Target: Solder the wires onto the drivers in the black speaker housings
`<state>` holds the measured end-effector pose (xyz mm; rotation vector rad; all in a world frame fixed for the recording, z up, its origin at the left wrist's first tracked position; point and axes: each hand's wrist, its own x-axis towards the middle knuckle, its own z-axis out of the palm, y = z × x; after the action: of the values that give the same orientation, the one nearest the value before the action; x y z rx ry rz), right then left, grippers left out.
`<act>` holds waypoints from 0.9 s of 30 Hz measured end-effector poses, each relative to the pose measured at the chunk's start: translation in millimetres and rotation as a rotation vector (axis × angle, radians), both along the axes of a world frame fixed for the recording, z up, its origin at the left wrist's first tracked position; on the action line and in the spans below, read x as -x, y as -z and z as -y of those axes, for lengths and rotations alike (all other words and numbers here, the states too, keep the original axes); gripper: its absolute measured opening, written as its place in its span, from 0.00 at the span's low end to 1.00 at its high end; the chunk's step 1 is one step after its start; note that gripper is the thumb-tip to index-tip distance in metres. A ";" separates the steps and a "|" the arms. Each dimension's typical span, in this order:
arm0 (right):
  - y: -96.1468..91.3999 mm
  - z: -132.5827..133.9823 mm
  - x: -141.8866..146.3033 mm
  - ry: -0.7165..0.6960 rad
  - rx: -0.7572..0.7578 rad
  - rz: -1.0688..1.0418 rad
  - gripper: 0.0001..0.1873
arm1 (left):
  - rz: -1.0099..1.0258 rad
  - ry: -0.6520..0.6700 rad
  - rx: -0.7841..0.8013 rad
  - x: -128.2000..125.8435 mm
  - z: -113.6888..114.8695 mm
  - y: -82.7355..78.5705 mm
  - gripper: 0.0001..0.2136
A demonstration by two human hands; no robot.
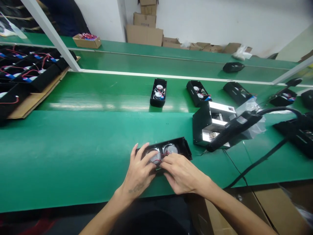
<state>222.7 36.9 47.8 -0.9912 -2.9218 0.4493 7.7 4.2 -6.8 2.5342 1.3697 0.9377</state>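
Left grip [139,171] grasping the black housing [184,146] beneath it, right grip [181,171] over the housing's near side, cannot tell whether it holds anything, red wires [167,153] just beside it, green tabletop [73,156] below both.

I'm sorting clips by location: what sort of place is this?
Likely an electronics assembly line: the left hand and right hand are at a wired black case, similar cases sit along the green bench, and cardboard boxes are stacked behind.

Pale glare streaks the green belt [117,94]; edges blur.
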 end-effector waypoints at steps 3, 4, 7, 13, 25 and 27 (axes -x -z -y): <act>7.4 1.7 -0.3 -0.022 -0.028 0.012 0.08 | 0.039 -0.013 0.013 -0.2 -3.2 0.3 0.06; 8.2 0.4 1.4 -0.030 -0.046 0.020 0.11 | 0.057 -0.016 0.031 1.0 -7.8 -1.3 0.07; 1.3 -16.6 11.8 -0.011 -0.036 0.019 0.17 | 0.105 0.009 0.221 10.2 -36.5 -13.8 0.05; -40.6 -96.5 40.7 0.081 0.292 0.037 0.14 | 0.176 0.074 0.916 36.7 -112.0 -50.4 0.16; -44.9 -124.6 46.7 0.149 0.609 -0.003 0.13 | 0.109 0.102 0.968 39.3 -123.1 -55.1 0.19; -45.3 -126.1 47.7 0.147 0.638 0.017 0.11 | 0.116 0.125 0.976 39.9 -123.1 -55.2 0.18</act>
<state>174.9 163.0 93.2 -1.2416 -2.7245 1.4181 -32.2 127.3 48.4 1.7499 1.1904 0.2521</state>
